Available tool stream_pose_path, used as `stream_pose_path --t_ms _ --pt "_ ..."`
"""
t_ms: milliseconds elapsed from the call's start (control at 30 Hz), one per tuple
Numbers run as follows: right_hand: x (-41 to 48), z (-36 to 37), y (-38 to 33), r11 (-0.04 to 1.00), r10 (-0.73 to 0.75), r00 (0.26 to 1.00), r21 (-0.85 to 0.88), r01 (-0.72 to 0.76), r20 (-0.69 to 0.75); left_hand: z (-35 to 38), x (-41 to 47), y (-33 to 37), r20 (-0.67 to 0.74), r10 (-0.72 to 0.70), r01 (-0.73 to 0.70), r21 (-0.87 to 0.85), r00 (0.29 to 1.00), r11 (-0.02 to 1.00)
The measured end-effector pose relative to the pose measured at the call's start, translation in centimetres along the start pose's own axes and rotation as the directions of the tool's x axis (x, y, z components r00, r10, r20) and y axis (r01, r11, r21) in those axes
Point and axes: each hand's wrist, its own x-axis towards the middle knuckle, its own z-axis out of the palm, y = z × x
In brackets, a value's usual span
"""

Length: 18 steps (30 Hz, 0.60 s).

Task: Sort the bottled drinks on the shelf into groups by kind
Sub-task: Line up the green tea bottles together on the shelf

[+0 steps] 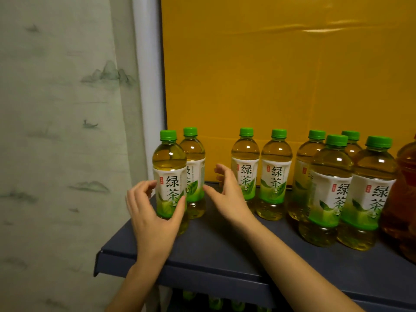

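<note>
Several green-tea bottles with green caps stand on a dark blue shelf (213, 248). My left hand (153, 219) curls round the front-left green tea bottle (170, 167), thumb across its label and fingers at its left side. A second bottle (193, 158) stands just behind it. My right hand (227, 197) hovers open, fingers spread, in the gap between that pair and two more bottles (275, 163). A cluster of several green-tea bottles (331, 176) stands further right. A brown drink bottle (405, 176) is cut off at the right edge.
A yellow board (270, 75) backs the shelf. A pale printed curtain (56, 131) hangs on the left, beyond the shelf's left end. More green bottles (216, 302) show on a lower shelf under the front edge.
</note>
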Motion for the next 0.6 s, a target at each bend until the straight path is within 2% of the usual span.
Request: stream_pose_path --t_ms 67,133,233,400,600 --pt "1.3 1.1 0.3 0.993 0.095 0.992 0.063 -0.1 0.082 0.3 0.2 -0.6 0.088 -0.147 0.154 -0.074 0.985 0.985" --pt "2.2 2.0 0.3 0.96 0.183 0.962 0.172 -0.219 0.202 0.6 0.7 -1.0 0.213 -0.266 0.301 -0.156 0.94 0.941" --pt "2.7 2.7 0.1 0.891 0.246 0.913 0.296 -0.345 0.326 0.8 1.4 -1.7 0.357 -0.348 0.434 -0.197 0.867 0.879" --pt "3.3 3.9 0.9 0.901 0.194 0.939 0.328 -0.285 0.284 1.2 1.7 -2.8 0.456 -0.43 0.559 -0.194 0.779 0.806" --pt "2.9 4.2 0.8 0.937 0.177 0.976 0.283 -0.206 0.125 1.2 1.6 -2.9 0.462 -0.419 0.565 -0.24 0.782 0.789"
